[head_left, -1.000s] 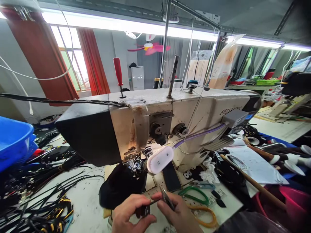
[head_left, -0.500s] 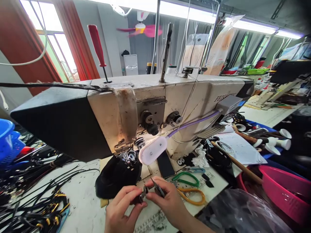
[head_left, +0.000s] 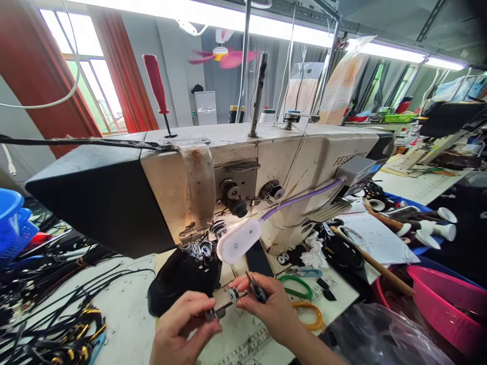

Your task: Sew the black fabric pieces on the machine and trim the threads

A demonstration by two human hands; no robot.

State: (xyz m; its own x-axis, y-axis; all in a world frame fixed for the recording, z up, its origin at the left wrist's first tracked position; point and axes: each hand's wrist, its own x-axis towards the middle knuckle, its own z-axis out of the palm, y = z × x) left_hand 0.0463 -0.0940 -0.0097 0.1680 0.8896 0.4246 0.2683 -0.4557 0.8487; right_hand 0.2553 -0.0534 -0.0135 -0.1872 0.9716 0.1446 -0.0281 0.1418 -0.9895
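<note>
In front of the sewing machine [head_left: 243, 157], my left hand [head_left: 182, 327] pinches a small, round metal bobbin case [head_left: 210, 315] between thumb and fingers. A little to its right, my right hand [head_left: 272, 312] grips a metal bobbin [head_left: 233, 295] at its fingertips. Tucked in that same hand is a dark, pointed tool that looks like thread snips [head_left: 256, 288]. A small gap separates the bobbin from the case. Black fabric [head_left: 171, 284] lies under the needle area behind my left hand. The white lamp head [head_left: 238, 241] hangs just beyond both hands.
Green-handled scissors [head_left: 299, 286] and a yellow handle loop [head_left: 310, 315] lie right of my hand. A phone [head_left: 259, 259] rests behind it. Black straps [head_left: 57, 324] cover the left side. A pink basin [head_left: 445, 304] and clear plastic [head_left: 380, 334] are at right.
My hands have drawn apart: the left went left and down, the right slightly right. The bobbin and the case, close together before, now have a wider gap. The view tilted slightly upward.
</note>
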